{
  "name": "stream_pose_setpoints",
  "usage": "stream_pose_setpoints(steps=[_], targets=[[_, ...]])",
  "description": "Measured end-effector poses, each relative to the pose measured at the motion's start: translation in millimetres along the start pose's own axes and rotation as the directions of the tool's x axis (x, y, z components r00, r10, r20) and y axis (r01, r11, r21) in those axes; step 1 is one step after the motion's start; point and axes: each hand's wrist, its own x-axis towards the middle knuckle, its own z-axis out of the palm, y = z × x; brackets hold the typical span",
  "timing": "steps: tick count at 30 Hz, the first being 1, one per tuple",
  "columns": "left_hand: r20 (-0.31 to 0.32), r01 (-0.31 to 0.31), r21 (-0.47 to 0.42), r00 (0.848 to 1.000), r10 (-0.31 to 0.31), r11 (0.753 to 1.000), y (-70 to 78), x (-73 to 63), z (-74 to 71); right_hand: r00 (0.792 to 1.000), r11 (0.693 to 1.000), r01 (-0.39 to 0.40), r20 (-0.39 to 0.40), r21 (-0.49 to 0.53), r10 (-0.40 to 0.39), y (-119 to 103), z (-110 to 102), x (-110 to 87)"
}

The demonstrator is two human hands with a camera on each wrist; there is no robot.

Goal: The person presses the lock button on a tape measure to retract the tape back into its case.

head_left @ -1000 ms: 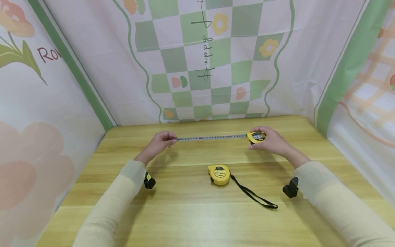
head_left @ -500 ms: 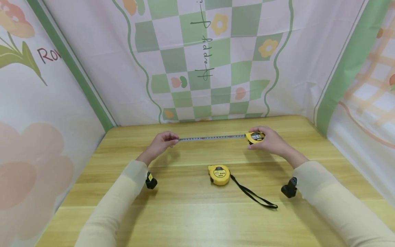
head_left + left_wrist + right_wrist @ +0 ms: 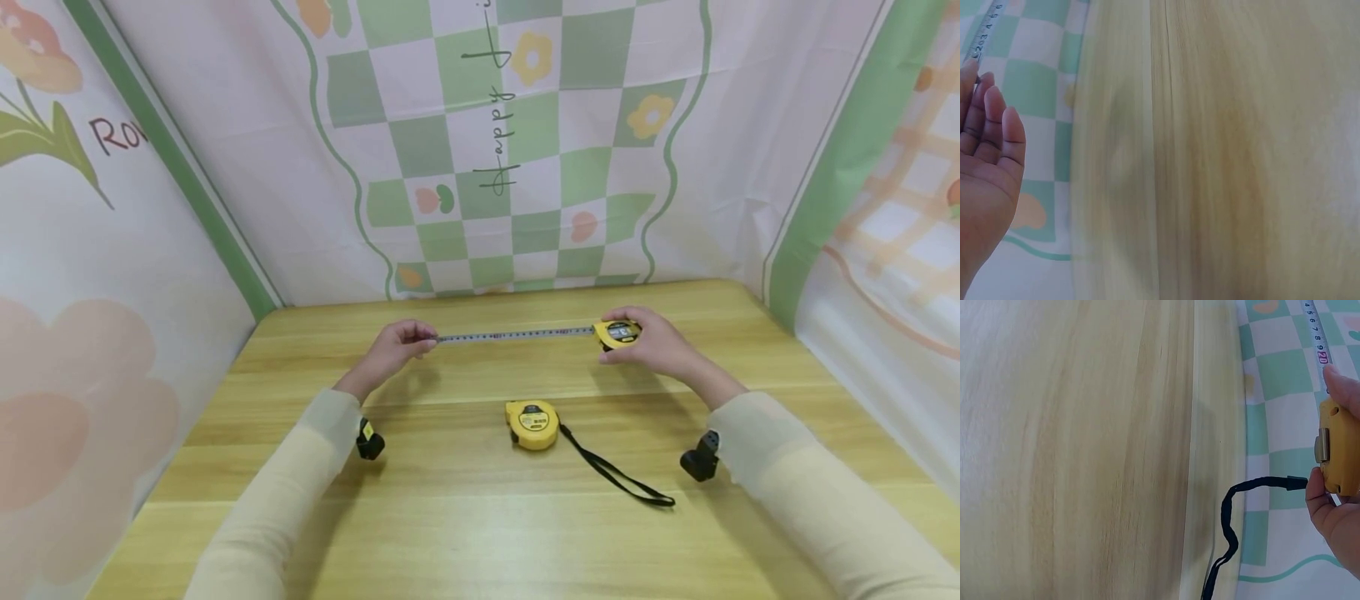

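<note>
In the head view my left hand (image 3: 393,352) pinches the free end of a metal tape blade (image 3: 517,335) between thumb and fingertips. The blade runs straight across, above the tabletop, to a yellow tape measure (image 3: 617,334). My right hand (image 3: 651,342) grips that case from its right side. A metal belt clip (image 3: 1322,445) shows on the case in the right wrist view, and a black strap (image 3: 1230,515) dangles beside the fingers. A second yellow tape measure (image 3: 533,424) lies on the table nearer to me. Numbers mark the blade near my left fingertips in the left wrist view.
The wooden table (image 3: 465,517) fills the lower part of the head view. From the second tape measure a black wrist strap (image 3: 618,475) trails to the right. A patterned cloth (image 3: 495,167) hangs behind the table's far edge, with more cloth at both sides.
Both hands have drawn slightly closer together, left hand rightward and right hand leftward. The stretch of blade between them is a little shorter. The second tape measure has stayed put.
</note>
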Motion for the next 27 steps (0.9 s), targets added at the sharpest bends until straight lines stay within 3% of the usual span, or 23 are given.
stream_pose_setpoints(steps=[15,27], targets=[[0.029,-0.014,0.019,0.999,0.014,1.000,0.5,3.7,8.6,1.000,1.000,-0.008,0.004,0.025,0.008,-3.4,5.1,0.5],[0.054,-0.010,-0.017,0.998,0.011,1.000,3.9,6.1,15.1,1.000,0.999,-0.015,0.009,0.032,0.015,-6.1,8.1,1.9]])
